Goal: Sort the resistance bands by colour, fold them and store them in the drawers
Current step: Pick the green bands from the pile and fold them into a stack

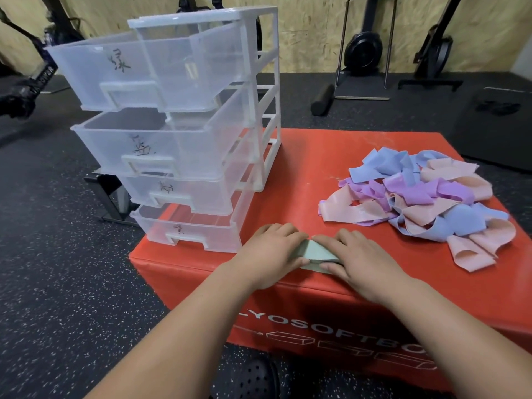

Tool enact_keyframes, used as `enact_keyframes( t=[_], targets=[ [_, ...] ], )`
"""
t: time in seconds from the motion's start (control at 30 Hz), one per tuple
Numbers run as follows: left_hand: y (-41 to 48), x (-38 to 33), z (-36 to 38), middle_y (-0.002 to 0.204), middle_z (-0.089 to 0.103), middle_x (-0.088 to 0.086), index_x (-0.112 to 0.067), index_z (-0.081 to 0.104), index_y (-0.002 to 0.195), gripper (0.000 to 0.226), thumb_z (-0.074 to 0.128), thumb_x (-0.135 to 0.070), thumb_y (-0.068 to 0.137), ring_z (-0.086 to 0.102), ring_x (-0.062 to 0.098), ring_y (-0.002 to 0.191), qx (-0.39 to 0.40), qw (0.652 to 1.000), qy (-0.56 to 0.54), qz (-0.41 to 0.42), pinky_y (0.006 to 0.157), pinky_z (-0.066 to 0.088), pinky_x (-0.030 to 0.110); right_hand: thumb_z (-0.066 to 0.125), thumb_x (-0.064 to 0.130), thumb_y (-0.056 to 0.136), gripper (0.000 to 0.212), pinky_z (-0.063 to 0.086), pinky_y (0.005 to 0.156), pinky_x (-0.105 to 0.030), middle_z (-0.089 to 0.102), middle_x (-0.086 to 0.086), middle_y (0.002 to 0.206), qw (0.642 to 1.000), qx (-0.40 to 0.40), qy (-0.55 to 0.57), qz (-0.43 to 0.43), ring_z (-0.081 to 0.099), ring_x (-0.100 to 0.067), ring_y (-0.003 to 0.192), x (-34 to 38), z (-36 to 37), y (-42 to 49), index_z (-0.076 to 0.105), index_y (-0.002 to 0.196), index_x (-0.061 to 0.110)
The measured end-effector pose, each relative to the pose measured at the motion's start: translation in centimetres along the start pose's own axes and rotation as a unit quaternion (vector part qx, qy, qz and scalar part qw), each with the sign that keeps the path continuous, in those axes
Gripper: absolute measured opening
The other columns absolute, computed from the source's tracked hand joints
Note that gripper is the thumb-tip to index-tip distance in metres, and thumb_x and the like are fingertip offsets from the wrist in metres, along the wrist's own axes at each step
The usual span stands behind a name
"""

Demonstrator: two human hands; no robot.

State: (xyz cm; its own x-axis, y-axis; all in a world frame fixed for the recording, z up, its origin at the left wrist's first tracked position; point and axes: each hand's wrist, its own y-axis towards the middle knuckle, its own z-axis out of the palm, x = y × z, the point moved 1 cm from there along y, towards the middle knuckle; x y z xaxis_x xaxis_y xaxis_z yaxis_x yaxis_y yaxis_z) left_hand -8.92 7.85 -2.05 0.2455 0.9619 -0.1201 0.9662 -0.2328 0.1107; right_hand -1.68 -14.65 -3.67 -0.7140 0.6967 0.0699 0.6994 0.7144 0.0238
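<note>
- green band [318, 252]: pale sage green, plain
- pile of bands [417, 203]: light blue, lilac purple and peach pink mixed, all plain, slight sheen
- drawer unit [178, 145]: frosted clear drawers, white frame and handles, black handwritten mark on each front
- box [316, 162]: red, with white lettering and white outline drawings on the near side
- floor [72, 283]: black, white speckles
- wall [311, 30]: pale tan, chipboard flecks
- foam roller [322, 100]: black
- shoe [253, 378]: black, dotted with holes
</note>
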Motion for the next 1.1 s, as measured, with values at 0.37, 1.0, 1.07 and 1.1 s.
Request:
enact_keyframes(
  t=[0.37,1.0,1.07,1.1],
  targets=[
    [1.6,0.3,0.3,0.12,0.063,-0.006,-0.029,0.056,0.138,0.064,0.083,-0.046,0.082,0.061,0.022,0.11,0.031,0.999,-0.031,0.004,0.094,0.049,0.042,0.036,0.073,0.093,0.068,0.047,0.081,-0.038,0.055,0.011,0.122,0.999,-0.02,-0.035,-0.002,0.054,-0.021,0.109,0.6,-0.8,-0.2,0.04,0.151,0.038],
    [1.6,0.9,0.1,0.109,0.065,-0.01,-0.03,0.063,0.125,0.055,0.089,-0.045,0.078,0.062,0.019,0.103,0.022,0.996,-0.082,0.006,0.081,0.053,0.043,0.079,0.057,0.084,0.047,0.046,0.058,-0.027,0.081,-0.011,0.095,0.834,0.075,0.441,0.324,0.071,-0.018,0.076,-0.8,-2.5,0.1,0.079,0.098,0.012],
    [1.5,1.1,0.2,0.108,0.065,-0.01,-0.031,0.063,0.124,0.055,0.09,-0.043,0.077,0.062,0.019,0.101,0.014,0.996,-0.09,0.008,0.079,0.053,0.041,0.082,0.058,0.08,0.049,0.046,0.056,-0.025,0.081,-0.01,0.096,0.83,0.083,0.443,0.328,0.071,-0.017,0.078,-0.5,-2.6,0.3,0.08,0.094,0.01],
    [1.4,1.1,0.3,0.107,0.065,-0.011,-0.031,0.063,0.124,0.055,0.09,-0.043,0.077,0.062,0.018,0.1,0.01,0.996,-0.089,0.008,0.078,0.052,0.04,0.083,0.059,0.077,0.053,0.046,0.056,-0.025,0.08,-0.011,0.098,0.831,0.085,0.441,0.328,0.071,-0.017,0.078,-0.4,-2.5,0.3,0.08,0.094,0.009]
  ],
)
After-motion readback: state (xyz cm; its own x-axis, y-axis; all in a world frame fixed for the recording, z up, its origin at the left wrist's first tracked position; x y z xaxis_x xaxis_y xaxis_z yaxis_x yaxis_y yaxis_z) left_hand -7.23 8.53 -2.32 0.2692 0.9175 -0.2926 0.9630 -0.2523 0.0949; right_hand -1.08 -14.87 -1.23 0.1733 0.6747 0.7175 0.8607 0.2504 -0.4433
